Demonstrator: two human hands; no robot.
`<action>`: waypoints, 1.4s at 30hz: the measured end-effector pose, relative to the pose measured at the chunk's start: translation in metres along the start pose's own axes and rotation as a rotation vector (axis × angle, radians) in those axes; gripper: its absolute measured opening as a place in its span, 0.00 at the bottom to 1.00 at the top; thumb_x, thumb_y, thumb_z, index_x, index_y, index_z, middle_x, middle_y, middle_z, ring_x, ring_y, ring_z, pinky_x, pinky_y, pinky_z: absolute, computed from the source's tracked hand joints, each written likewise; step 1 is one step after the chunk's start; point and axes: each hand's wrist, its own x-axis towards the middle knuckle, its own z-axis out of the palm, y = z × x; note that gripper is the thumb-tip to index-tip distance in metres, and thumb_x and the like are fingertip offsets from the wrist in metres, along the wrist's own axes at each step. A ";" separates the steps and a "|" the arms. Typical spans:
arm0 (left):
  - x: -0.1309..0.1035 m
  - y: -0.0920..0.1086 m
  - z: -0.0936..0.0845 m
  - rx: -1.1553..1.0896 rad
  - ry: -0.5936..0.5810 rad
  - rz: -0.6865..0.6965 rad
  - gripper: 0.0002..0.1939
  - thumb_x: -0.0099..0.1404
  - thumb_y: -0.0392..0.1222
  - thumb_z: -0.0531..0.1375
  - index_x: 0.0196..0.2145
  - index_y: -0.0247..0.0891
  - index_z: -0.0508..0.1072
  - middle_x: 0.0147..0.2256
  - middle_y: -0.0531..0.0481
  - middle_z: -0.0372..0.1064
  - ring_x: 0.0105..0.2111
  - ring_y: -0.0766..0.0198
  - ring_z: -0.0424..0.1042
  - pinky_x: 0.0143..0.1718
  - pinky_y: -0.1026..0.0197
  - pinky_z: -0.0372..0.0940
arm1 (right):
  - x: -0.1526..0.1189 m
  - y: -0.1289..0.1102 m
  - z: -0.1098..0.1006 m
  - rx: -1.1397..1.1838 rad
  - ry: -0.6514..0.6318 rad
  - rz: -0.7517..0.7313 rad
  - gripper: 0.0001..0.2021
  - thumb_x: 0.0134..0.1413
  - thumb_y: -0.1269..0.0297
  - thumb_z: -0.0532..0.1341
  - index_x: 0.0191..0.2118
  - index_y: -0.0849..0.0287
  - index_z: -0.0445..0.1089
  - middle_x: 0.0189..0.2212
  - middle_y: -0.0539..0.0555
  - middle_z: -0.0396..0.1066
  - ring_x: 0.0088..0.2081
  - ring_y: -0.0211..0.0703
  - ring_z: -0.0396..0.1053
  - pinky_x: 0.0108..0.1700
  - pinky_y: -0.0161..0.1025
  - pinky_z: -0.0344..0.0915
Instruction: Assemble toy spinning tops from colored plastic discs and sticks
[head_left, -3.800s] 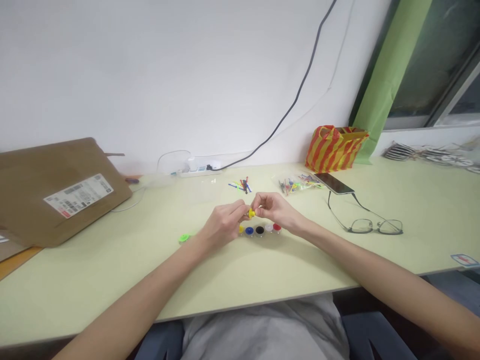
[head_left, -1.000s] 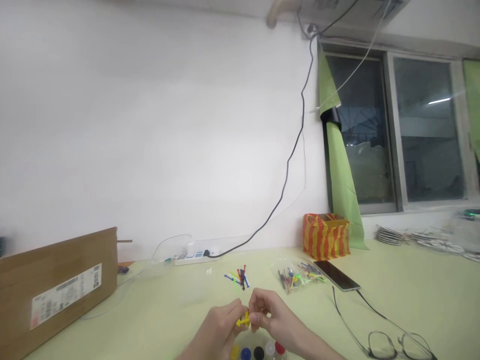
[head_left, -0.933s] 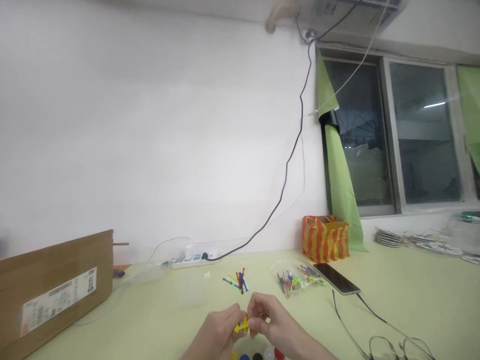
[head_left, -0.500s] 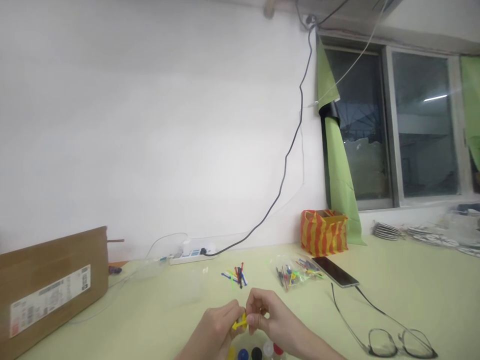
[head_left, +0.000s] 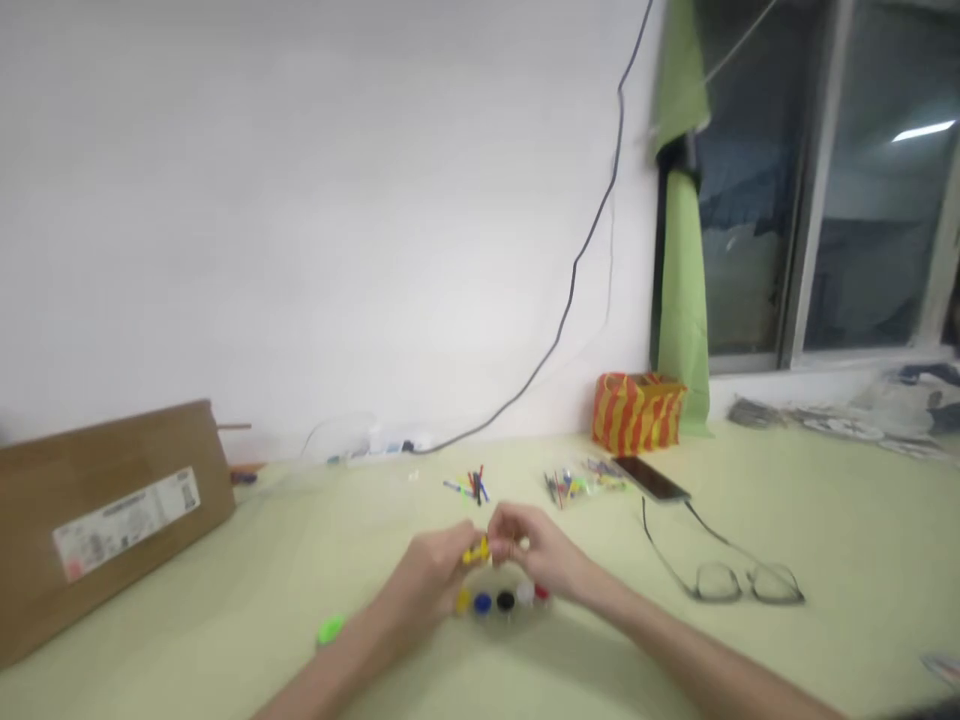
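The only view is looking out from the person's head, above the near side of the counter (head_left: 405,640), and is facing forward with a downward slant. It is taking in the pale wall (head_left: 300,200) across its upper part and the counter below. Both forearms are entering from the near edge, the hands meeting low, around the middle. The camera is sitting fairly close to them, while the window (head_left: 862,220) is standing farther off at the far right. A box (head_left: 112,520) is bounding the left side. Blur is softening the view, and no second camera is sharing it.
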 end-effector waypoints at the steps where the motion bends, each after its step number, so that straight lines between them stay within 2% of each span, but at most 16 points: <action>1: 0.001 0.000 0.001 -0.007 0.004 -0.017 0.07 0.70 0.33 0.50 0.34 0.39 0.65 0.29 0.52 0.68 0.27 0.67 0.67 0.29 0.67 0.58 | -0.001 -0.002 -0.002 -0.020 0.004 -0.012 0.08 0.55 0.60 0.63 0.32 0.58 0.66 0.26 0.50 0.70 0.32 0.42 0.71 0.38 0.39 0.63; 4: 0.004 -0.002 0.005 -0.009 -0.007 -0.019 0.08 0.73 0.37 0.51 0.37 0.38 0.69 0.30 0.52 0.68 0.27 0.67 0.66 0.30 0.66 0.58 | -0.003 -0.003 -0.006 -0.049 0.018 -0.062 0.10 0.58 0.57 0.63 0.34 0.58 0.66 0.30 0.51 0.71 0.34 0.42 0.70 0.40 0.39 0.64; 7: 0.004 -0.004 0.009 -0.002 0.046 -0.008 0.09 0.74 0.40 0.52 0.40 0.36 0.71 0.30 0.52 0.68 0.27 0.67 0.66 0.31 0.65 0.58 | -0.007 -0.002 -0.006 -0.105 0.049 -0.129 0.13 0.58 0.53 0.65 0.36 0.58 0.67 0.32 0.52 0.72 0.36 0.42 0.70 0.41 0.39 0.65; 10: 0.005 -0.004 0.012 0.019 0.055 -0.019 0.11 0.75 0.42 0.53 0.46 0.36 0.72 0.33 0.51 0.70 0.29 0.67 0.68 0.34 0.65 0.60 | -0.008 -0.001 -0.010 -0.206 0.091 -0.200 0.10 0.61 0.55 0.63 0.38 0.58 0.69 0.34 0.52 0.73 0.38 0.43 0.70 0.43 0.40 0.65; 13: 0.006 -0.006 0.013 0.124 0.065 -0.129 0.21 0.73 0.49 0.56 0.59 0.39 0.67 0.34 0.52 0.70 0.30 0.66 0.69 0.34 0.64 0.61 | -0.002 0.012 -0.025 -0.381 0.183 -0.264 0.06 0.63 0.61 0.62 0.39 0.57 0.70 0.34 0.52 0.74 0.37 0.43 0.70 0.44 0.41 0.64; 16: 0.008 -0.010 0.013 0.184 0.044 -0.194 0.25 0.74 0.46 0.53 0.66 0.42 0.59 0.39 0.51 0.70 0.34 0.64 0.70 0.34 0.63 0.63 | 0.007 0.040 -0.047 -0.612 0.229 -0.210 0.02 0.61 0.66 0.63 0.38 0.57 0.71 0.35 0.53 0.74 0.37 0.44 0.69 0.44 0.42 0.62; 20: 0.009 -0.012 0.011 0.221 0.051 -0.175 0.21 0.73 0.37 0.50 0.61 0.42 0.63 0.48 0.46 0.67 0.41 0.62 0.72 0.35 0.62 0.65 | 0.013 0.075 -0.066 -0.747 0.032 -0.011 0.03 0.58 0.71 0.63 0.34 0.59 0.73 0.35 0.55 0.71 0.38 0.45 0.68 0.43 0.40 0.61; 22: 0.009 -0.012 0.010 0.252 0.037 -0.143 0.18 0.72 0.34 0.50 0.57 0.42 0.67 0.49 0.45 0.67 0.42 0.61 0.72 0.35 0.62 0.66 | 0.015 0.084 -0.070 -0.768 -0.007 0.023 0.03 0.57 0.71 0.63 0.33 0.59 0.74 0.37 0.56 0.71 0.42 0.46 0.68 0.45 0.41 0.61; 26: 0.010 -0.013 0.008 0.298 0.003 -0.077 0.14 0.70 0.31 0.50 0.47 0.38 0.72 0.47 0.43 0.66 0.41 0.60 0.72 0.36 0.60 0.67 | 0.021 0.091 -0.073 -0.873 0.047 0.052 0.02 0.57 0.69 0.64 0.34 0.58 0.75 0.41 0.57 0.70 0.46 0.50 0.65 0.49 0.44 0.59; 30: 0.008 -0.011 0.007 0.213 -0.041 -0.003 0.15 0.70 0.30 0.50 0.47 0.37 0.72 0.46 0.43 0.66 0.42 0.61 0.72 0.40 0.60 0.68 | 0.025 0.095 -0.078 -0.911 0.099 0.099 0.03 0.57 0.68 0.63 0.32 0.60 0.72 0.39 0.57 0.70 0.45 0.50 0.65 0.49 0.44 0.59; 33: 0.006 0.001 0.008 0.128 -0.120 0.054 0.15 0.71 0.31 0.49 0.47 0.38 0.72 0.46 0.44 0.67 0.40 0.62 0.72 0.41 0.60 0.67 | 0.023 0.093 -0.076 -0.879 0.067 0.049 0.03 0.58 0.68 0.62 0.34 0.60 0.72 0.40 0.58 0.70 0.45 0.50 0.66 0.51 0.45 0.60; 38: 0.010 0.034 0.016 0.076 -0.257 0.244 0.13 0.72 0.32 0.50 0.48 0.38 0.72 0.45 0.43 0.70 0.44 0.58 0.71 0.48 0.56 0.66 | 0.019 0.088 -0.063 -0.791 -0.037 -0.123 0.05 0.60 0.69 0.61 0.35 0.59 0.74 0.48 0.59 0.69 0.50 0.50 0.65 0.55 0.47 0.60; 40: 0.012 0.045 0.021 0.062 -0.274 0.295 0.14 0.72 0.32 0.50 0.50 0.37 0.71 0.47 0.42 0.71 0.46 0.57 0.71 0.51 0.53 0.65 | 0.022 0.083 -0.064 -0.816 -0.048 -0.133 0.04 0.59 0.68 0.62 0.37 0.59 0.75 0.50 0.60 0.68 0.53 0.52 0.64 0.56 0.48 0.60; 42: 0.012 0.052 0.024 0.057 -0.291 0.336 0.15 0.71 0.32 0.51 0.52 0.36 0.70 0.50 0.40 0.71 0.49 0.56 0.70 0.54 0.52 0.64 | 0.024 0.072 -0.073 -0.860 -0.030 -0.129 0.07 0.58 0.65 0.65 0.41 0.58 0.75 0.51 0.60 0.67 0.54 0.54 0.62 0.55 0.49 0.60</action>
